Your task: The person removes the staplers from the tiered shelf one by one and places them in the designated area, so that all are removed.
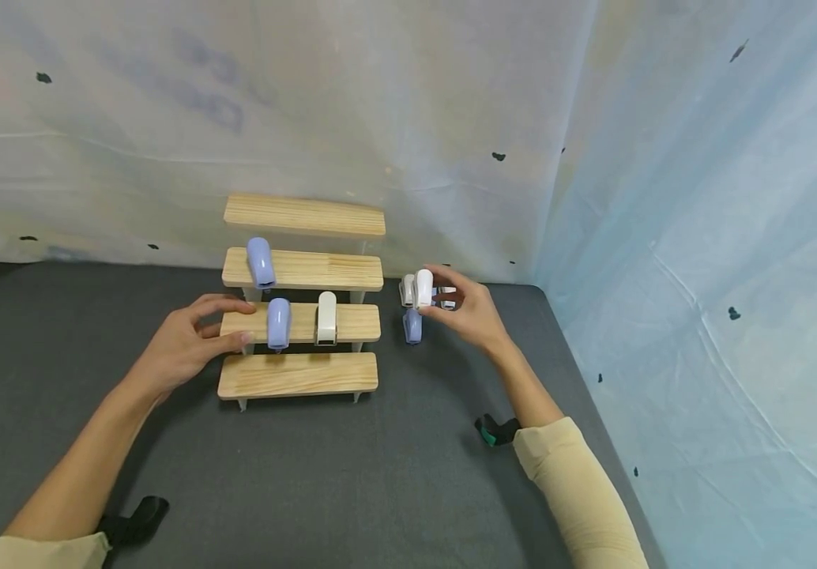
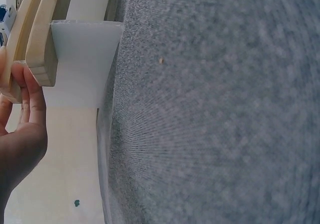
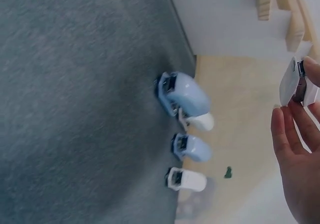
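My left hand [image 1: 191,340] grips the left end of the second-lowest plank of a wooden tiered shelf [image 1: 298,376], thumb at the front edge and a finger at the back. A white mini stapler [image 1: 423,288] is pinched between the thumb and fingers of my right hand [image 1: 472,312], raised to the right of the shelf. On that second-lowest plank stand a lilac-blue stapler [image 1: 278,323] and a white stapler [image 1: 326,318]. One plank higher, another lilac-blue stapler [image 1: 261,262] stands toward the left. The top and bottom planks hold nothing.
Right of the shelf, below my right hand, several staplers stand on the dark grey tabletop [image 1: 394,490], among them a blue one [image 3: 187,93] and a white one [image 3: 187,180]. Pale sheeting [image 1: 408,95] hangs behind and along the right side.
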{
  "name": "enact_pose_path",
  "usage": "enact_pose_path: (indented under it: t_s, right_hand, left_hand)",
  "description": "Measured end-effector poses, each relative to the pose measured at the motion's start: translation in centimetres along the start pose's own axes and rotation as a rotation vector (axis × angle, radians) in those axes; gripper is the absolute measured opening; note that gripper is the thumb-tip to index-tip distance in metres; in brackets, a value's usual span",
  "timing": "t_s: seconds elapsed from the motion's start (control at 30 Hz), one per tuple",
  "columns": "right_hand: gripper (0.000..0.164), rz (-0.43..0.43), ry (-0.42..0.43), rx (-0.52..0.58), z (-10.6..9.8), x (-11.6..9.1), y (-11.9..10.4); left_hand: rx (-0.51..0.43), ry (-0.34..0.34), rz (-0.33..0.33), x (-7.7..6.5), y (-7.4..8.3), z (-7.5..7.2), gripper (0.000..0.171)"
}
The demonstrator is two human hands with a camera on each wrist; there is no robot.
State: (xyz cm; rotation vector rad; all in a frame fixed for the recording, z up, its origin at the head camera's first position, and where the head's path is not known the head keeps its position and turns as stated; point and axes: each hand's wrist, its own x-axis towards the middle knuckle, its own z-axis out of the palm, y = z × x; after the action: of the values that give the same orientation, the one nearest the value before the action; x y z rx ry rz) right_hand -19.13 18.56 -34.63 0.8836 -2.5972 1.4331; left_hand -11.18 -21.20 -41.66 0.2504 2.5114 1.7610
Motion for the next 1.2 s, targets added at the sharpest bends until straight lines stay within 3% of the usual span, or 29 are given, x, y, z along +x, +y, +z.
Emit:
enact_pose_path:
  t_s: [0.53, 0.77, 1.2]
  right_hand:
    - [0.062, 0.115, 0.021, 0.028, -0.6, -1.6, 3.8]
    - [0.067, 0.168, 0.021, 0.05, -0.1, -2.0, 8.6]
    - [0.066, 0.193, 0.0, 0.024, 1.2, -2.4, 11.0]
  left_hand:
    - [-0.031, -0.01, -0.008, 0.1, -0.1, 0.0, 0.047]
    - [-0.027, -0.008, -0.003, 0.0, -0.1, 0.1, 0.047]
    - [-0.017, 0.001, -0.003, -0.1, -0.4, -0.2, 0.047]
